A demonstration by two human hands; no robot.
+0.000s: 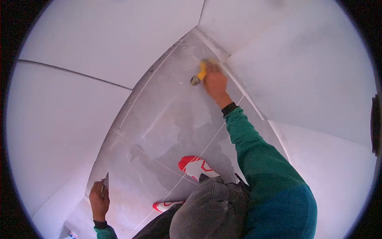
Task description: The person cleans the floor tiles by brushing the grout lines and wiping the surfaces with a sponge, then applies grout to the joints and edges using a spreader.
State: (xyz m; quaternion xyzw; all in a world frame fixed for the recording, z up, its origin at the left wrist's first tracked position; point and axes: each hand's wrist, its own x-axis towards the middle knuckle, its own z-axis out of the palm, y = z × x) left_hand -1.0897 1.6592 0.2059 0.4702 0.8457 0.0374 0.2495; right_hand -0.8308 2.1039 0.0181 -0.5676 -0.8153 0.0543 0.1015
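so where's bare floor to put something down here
Bare grey tiled floor lies between the left hand holding a flat metal blade and the right hand with the yellow-handled tool. It is crowded near the red-and-white shoes.

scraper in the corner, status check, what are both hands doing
Right hand grips yellow-handled scraper, on the grey floor by the wall corner. Left hand holds a flat blade near the left wall. Nothing blocking the scraper.
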